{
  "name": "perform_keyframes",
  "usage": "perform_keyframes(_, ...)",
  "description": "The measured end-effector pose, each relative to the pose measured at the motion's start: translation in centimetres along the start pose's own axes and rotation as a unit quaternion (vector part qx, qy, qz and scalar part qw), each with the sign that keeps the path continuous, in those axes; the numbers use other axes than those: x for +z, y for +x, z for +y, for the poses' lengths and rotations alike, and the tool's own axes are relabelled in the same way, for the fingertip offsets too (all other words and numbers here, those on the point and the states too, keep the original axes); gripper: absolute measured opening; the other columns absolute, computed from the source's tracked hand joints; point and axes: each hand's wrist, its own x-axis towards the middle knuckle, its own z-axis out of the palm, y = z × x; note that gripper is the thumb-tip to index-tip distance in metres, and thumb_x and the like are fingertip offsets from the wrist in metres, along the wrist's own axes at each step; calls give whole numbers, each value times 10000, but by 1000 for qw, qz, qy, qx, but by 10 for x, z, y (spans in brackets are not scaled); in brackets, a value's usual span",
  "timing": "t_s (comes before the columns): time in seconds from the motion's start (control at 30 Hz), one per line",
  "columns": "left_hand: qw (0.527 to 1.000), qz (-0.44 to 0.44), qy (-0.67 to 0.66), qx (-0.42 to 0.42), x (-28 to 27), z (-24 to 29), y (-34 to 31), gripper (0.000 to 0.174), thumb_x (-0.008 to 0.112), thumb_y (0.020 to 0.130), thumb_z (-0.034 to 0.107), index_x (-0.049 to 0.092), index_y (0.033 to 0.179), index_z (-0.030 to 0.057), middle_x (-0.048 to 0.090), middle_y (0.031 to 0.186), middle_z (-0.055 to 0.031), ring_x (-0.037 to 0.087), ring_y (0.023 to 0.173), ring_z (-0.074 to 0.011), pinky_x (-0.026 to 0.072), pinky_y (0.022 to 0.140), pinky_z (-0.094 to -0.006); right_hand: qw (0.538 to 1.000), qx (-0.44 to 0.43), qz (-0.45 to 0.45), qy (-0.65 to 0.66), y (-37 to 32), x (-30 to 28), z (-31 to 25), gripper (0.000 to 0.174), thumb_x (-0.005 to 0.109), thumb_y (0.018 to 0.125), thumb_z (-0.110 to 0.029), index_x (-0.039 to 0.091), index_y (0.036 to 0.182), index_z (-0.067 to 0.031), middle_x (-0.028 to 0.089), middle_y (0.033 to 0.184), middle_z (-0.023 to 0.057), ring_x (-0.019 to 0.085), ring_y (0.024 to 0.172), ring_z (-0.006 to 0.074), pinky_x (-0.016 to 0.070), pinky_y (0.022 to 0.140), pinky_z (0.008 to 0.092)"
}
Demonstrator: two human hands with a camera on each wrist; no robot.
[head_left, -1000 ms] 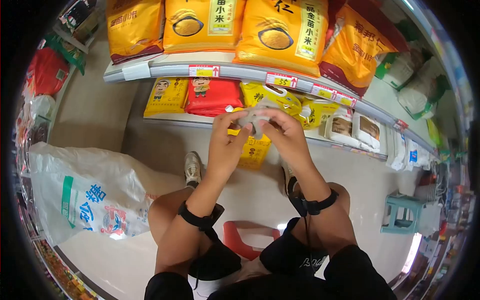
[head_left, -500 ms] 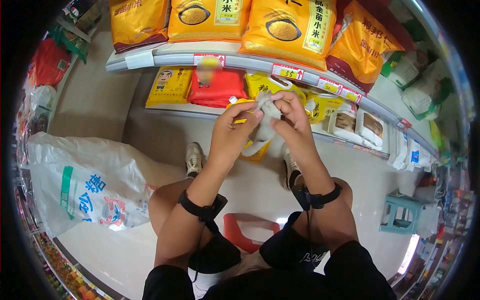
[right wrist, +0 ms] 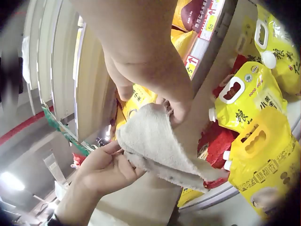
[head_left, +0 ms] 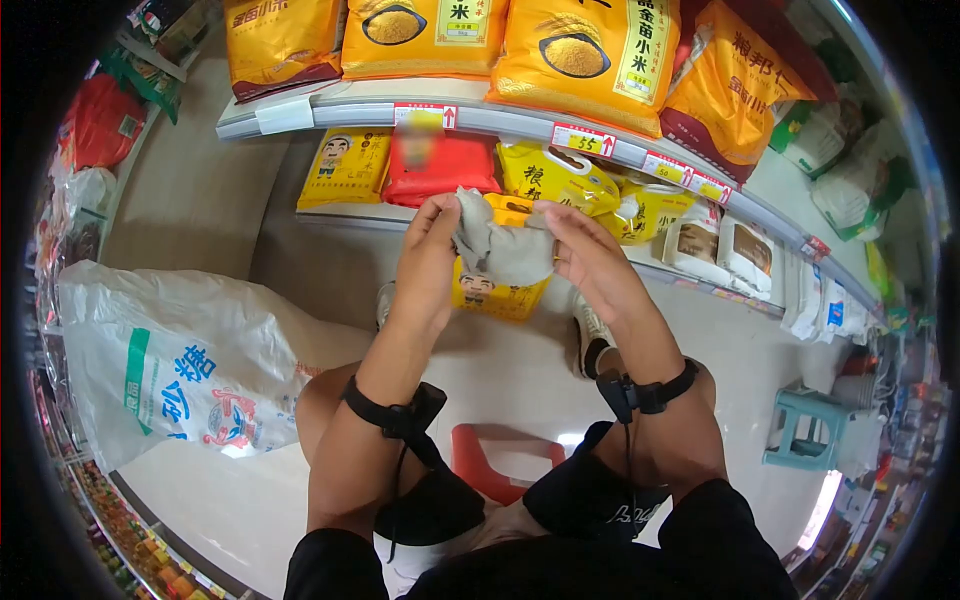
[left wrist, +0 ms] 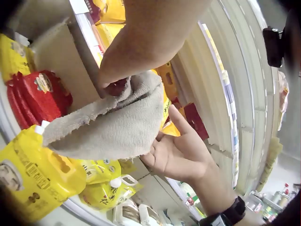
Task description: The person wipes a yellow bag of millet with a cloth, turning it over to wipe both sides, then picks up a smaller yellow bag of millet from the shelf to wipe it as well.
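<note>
A grey cloth [head_left: 508, 252] with ragged edges is stretched between both hands in the head view. My left hand [head_left: 430, 262] pinches its left end, and my right hand [head_left: 597, 262] pinches its right end. The cloth [left wrist: 113, 127] hangs folded in the left wrist view, with the right hand [left wrist: 181, 153] at its lower right edge. From the right wrist the cloth [right wrist: 157, 141] shows with the left hand [right wrist: 101, 174] at its left edge. Behind and below it stands a yellow handled bag [head_left: 500, 292], partly hidden by the cloth.
Large orange grain bags [head_left: 590, 60] fill the upper shelf; yellow bags [head_left: 557, 178] and a red bag [head_left: 440, 170] lie on the lower one. A white sack [head_left: 190, 360] stands on the left, a green stool [head_left: 803, 430] on the right. A red stool [head_left: 480, 465] is between the legs.
The hands have moved apart, and the bunched cloth is now spread between them. More of the yellow handled bag shows beneath it.
</note>
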Motion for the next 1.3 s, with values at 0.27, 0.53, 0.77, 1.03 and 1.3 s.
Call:
perform_keyframes(0.27,999,22,9,44,2,8,1,101,669,1012,226,633,1067,149,678,1064,8,619,1002,-82,482,894,-273,987,-139,14,76,13,-22,2,430,682,985,-146,595,1394,-46,631,1228,30,609,1144,132,506,957,340)
perform_keyframes(0.53,1000,-6,-5,12,-1,1,2,168,734,957,173,612,1072,156,684,1080,-15,640,931,-110,504,797,-266,992,-89,38,78,11,-24,10,478,650,985,-81,552,1450,-27,634,1301,70,609,1206,154,501,1017,337)
perform_keyframes(0.77,997,-32,40,-57,-17,-3,11,460,703,947,35,595,1394,63,650,1347,-43,599,1220,-129,472,1070,-309,987,-149,50,39,7,-39,0,432,655,981,-45,579,1399,34,645,1255,78,605,1168,174,468,1049,312)
perform_keyframes(1.03,992,-79,94,18,-13,-3,15,246,726,971,137,711,1198,44,727,1003,27,615,930,-19,476,828,-214,974,-149,118,-124,9,-51,-5,124,714,955,-87,703,1069,-41,634,882,-61,572,834,55,458,773,222)
perform_keyframes(1.3,943,-75,302,120,-21,4,-1,172,717,978,152,727,1034,-10,729,877,-20,655,836,-62,518,765,-250,823,-293,91,-479,-7,-63,-3,107,690,944,-64,627,998,3,672,898,98,660,788,165,523,692,304)
